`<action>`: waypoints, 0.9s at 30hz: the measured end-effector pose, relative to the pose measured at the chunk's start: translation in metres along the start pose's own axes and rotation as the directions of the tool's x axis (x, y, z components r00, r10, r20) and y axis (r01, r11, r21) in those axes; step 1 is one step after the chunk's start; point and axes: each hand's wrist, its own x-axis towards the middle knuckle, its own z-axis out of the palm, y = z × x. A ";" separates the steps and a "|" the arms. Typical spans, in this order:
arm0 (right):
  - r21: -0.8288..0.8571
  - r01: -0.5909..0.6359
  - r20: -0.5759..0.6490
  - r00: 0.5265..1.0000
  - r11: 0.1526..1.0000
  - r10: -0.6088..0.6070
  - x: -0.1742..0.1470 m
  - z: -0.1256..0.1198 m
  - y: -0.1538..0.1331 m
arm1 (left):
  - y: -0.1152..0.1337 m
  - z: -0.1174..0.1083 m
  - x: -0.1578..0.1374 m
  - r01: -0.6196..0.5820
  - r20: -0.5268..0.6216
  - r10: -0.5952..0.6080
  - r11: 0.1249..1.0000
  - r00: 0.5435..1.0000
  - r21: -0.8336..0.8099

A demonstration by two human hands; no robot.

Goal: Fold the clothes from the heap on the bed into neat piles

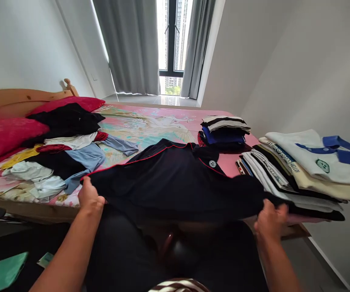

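A dark navy polo shirt (168, 182) with red piping and a round white badge on one sleeve is stretched wide between my hands. Its collar end lies on the bed, while the near edge hangs over the bed's front above my legs. My left hand (90, 195) grips the shirt's left edge, fingers closed round the cloth. At the opposite edge my right hand (271, 221), slightly blurred, pinches the fabric close to the stack of folded shirts (287, 178).
Loose, crumpled clothes (68, 158) lie on the bed's left side by red pillows (7, 136). A smaller folded pile (223, 129) sits behind the polo. A white polo with blue collar (323, 158) tops the right stack. At lower left is a green flat object (4, 271).
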 end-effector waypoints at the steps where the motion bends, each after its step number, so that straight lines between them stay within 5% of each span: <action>1: -0.031 0.049 0.045 0.998 0.998 -0.048 -0.006 0.007 -0.008 | -0.005 0.004 -0.015 -0.068 0.042 0.067 0.997 0.997 0.040; 2: -0.063 0.118 0.141 0.984 0.991 -0.108 -0.014 0.015 -0.013 | -0.014 0.008 -0.032 -0.171 0.126 0.160 0.982 0.979 0.083; 3: -0.093 0.205 0.284 0.943 0.974 -0.171 -0.024 0.024 -0.016 | -0.025 0.013 -0.049 -0.337 0.294 0.288 0.932 0.911 0.131; 4: -0.127 0.319 0.468 0.854 0.939 -0.227 -0.035 0.032 -0.017 | -0.038 0.016 -0.066 -0.528 0.508 0.397 0.838 0.764 0.138; 5: -0.157 0.441 0.645 0.723 0.884 -0.246 -0.047 0.039 -0.016 | -0.053 0.020 -0.082 -0.688 0.714 0.431 0.719 0.552 0.098; 6: -0.178 0.554 0.783 0.580 0.813 -0.224 -0.057 0.045 -0.014 | -0.067 0.022 -0.096 -0.800 0.856 0.389 0.598 0.341 0.047; 7: -0.198 0.644 0.867 0.466 0.739 -0.174 -0.067 0.049 -0.011 | -0.081 0.024 -0.106 -0.870 0.926 0.323 0.493 0.196 0.012; 8: -0.225 0.699 0.905 0.408 0.678 -0.121 -0.075 0.051 -0.008 | -0.093 0.025 -0.112 -0.914 0.960 0.259 0.405 0.104 -0.010; 9: -0.251 0.728 0.918 0.387 0.638 -0.082 -0.080 0.051 -0.006 | -0.102 0.025 -0.116 -0.940 0.974 0.217 0.341 0.067 -0.011; 11: -0.265 0.731 0.916 0.394 0.628 -0.071 -0.087 0.051 -0.006 | -0.111 0.023 -0.115 -0.954 0.977 0.202 0.298 0.065 0.002; 17: -0.075 0.641 0.856 0.434 0.764 -0.280 -0.110 0.076 -0.028 | -0.103 0.022 -0.106 -0.899 0.975 0.209 0.437 0.079 -0.021; 19: -0.053 0.668 0.837 0.436 0.743 -0.332 -0.125 0.095 -0.029 | -0.104 0.023 -0.109 -0.911 0.974 0.208 0.412 0.094 0.000; 24: -0.229 0.732 0.772 0.538 0.642 -0.338 -0.147 0.134 -0.007 | -0.111 0.028 -0.123 -0.948 0.957 0.236 0.303 0.170 0.094; 27: -0.198 0.737 0.770 0.525 0.646 -0.363 -0.143 0.137 0.004 | -0.110 0.031 -0.130 -0.959 0.956 0.232 0.258 0.181 0.119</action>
